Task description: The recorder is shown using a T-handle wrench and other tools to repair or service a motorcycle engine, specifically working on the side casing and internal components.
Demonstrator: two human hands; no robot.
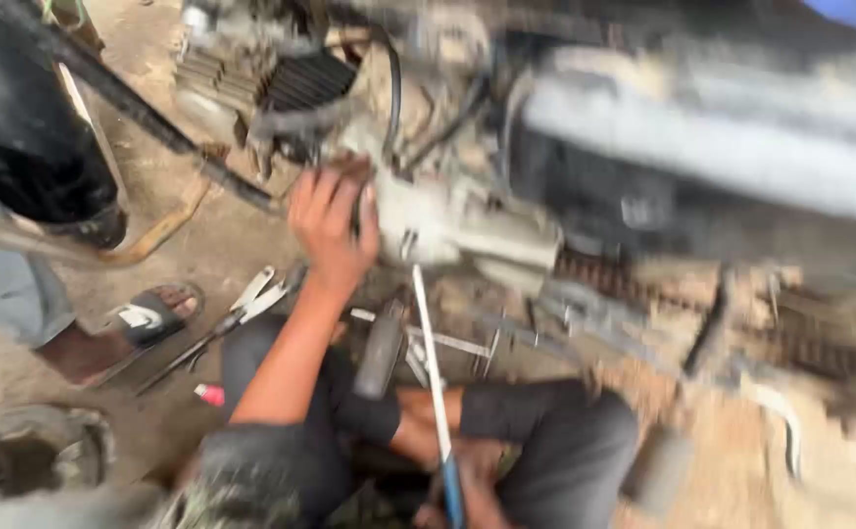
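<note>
The picture is blurred by motion. My left hand (330, 225) reaches up and presses on the grey engine casing (447, 220) of a motorcycle, fingers spread over its left end. Low in the view, my right hand (472, 490) grips the blue handle of a long thin metal tool (431, 362). Its shaft points up toward the underside of the engine. My knees in dark trousers (555, 431) are folded under the engine.
Pliers and other hand tools (242, 313) lie on the dirt floor to the left, with a small red object (209, 394) nearby. Another person's sandalled foot (148, 318) stands at the left. A black tyre (16, 127) is at top left; the drive chain (604, 274) runs to the right.
</note>
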